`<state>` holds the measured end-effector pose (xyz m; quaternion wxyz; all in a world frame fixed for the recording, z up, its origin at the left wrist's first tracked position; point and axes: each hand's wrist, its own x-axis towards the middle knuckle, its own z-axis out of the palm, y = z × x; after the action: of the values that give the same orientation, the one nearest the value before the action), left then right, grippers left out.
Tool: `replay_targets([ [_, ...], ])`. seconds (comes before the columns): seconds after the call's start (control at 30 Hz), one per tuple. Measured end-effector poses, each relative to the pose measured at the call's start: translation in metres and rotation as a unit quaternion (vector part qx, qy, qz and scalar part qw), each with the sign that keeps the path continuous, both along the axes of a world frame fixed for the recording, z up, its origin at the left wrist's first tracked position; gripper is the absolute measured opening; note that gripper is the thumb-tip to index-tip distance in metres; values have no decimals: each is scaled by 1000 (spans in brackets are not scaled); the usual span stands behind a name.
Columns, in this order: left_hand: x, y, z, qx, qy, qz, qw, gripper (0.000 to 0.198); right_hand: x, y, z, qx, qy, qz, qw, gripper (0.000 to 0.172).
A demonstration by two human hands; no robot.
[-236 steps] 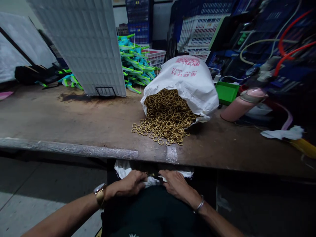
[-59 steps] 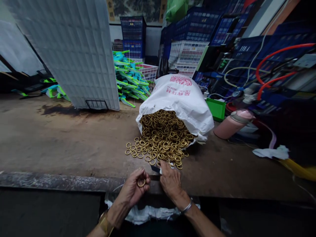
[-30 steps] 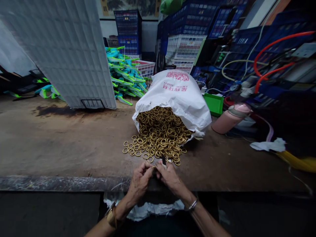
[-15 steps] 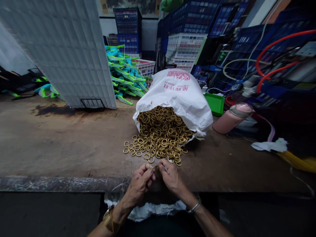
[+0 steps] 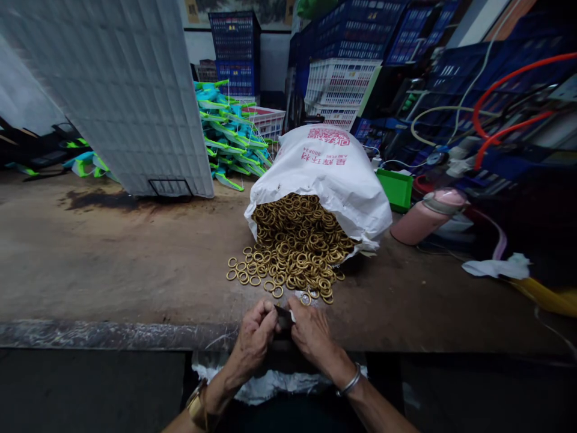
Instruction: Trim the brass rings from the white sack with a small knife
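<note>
My left hand (image 5: 256, 329) is closed in a pinch just in front of the ring pile; what its fingertips hold is mostly hidden, with a faint gold glint there. Beside it, my right hand (image 5: 313, 332) is wrapped round a dark, flat, blade-like tool (image 5: 283, 317) with a whitish part near the thumb. The tool's dark end points at the left fingertips. Many brass-coloured rings (image 5: 288, 264) spill from the mouth of a white woven sack (image 5: 324, 174) lying on its side. One ring (image 5: 305, 298) lies apart, close to my right fingers.
The brown worktable (image 5: 112, 270) has a worn front edge. A grey ribbed panel (image 5: 148, 108) stands at left, with blue-green strap-like pieces (image 5: 234, 132) heaped behind it. At right are a green tray (image 5: 394, 189), a pink bottle (image 5: 426, 218) and red hoses. Crates (image 5: 342, 81) are stacked behind.
A gold piece showed between my fingertips before; now the dark flat tool shows there. My right hand has turned slightly and shifted a little lower. The view has moved slightly.
</note>
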<state>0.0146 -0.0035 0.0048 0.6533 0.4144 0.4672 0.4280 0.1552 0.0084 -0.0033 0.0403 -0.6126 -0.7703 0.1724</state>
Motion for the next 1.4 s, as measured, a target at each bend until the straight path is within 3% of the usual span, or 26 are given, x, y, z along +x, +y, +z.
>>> replay_targets([
  [0.13, -8, -14, 5, -39, 6, -33, 999, 34, -5, 6, 0, 10, -36, -41, 998, 25],
  [0.23, -11, -21, 5, -69, -49, -48, 995, 32, -8, 14, -2, 25, -31, -68, 997, 22],
  [0.37, -14, -18, -2, -123, -147, -15, 981, 34, -17, 22, -6, 62, -14, -81, 995, 12],
  [0.57, -18, -11, -2, -129, -206, 39, 969, 23, -27, 29, -9, 70, -36, -94, 993, 16],
  [0.8, -23, -2, -11, -210, -292, 57, 931, 21, -21, 23, -11, 100, 24, -81, 991, 21],
  [0.93, -17, 4, -10, -204, -250, 95, 942, 27, -16, 20, -13, 115, 76, -57, 989, 26],
  [1.03, -9, 8, -6, -166, -184, 89, 965, 33, -14, 18, -9, 88, 157, -40, 983, 33],
  [1.23, -4, 15, -17, -93, -5, 53, 994, 44, -18, 13, 8, 43, 287, -15, 957, 11],
  [1.3, -4, 17, -24, -76, 10, 46, 996, 44, -19, 13, 11, 27, 328, -35, 944, 7],
  [1.4, -1, 18, -31, -16, 2, 86, 996, 45, -21, 17, 6, -14, 385, -95, 918, 23],
])
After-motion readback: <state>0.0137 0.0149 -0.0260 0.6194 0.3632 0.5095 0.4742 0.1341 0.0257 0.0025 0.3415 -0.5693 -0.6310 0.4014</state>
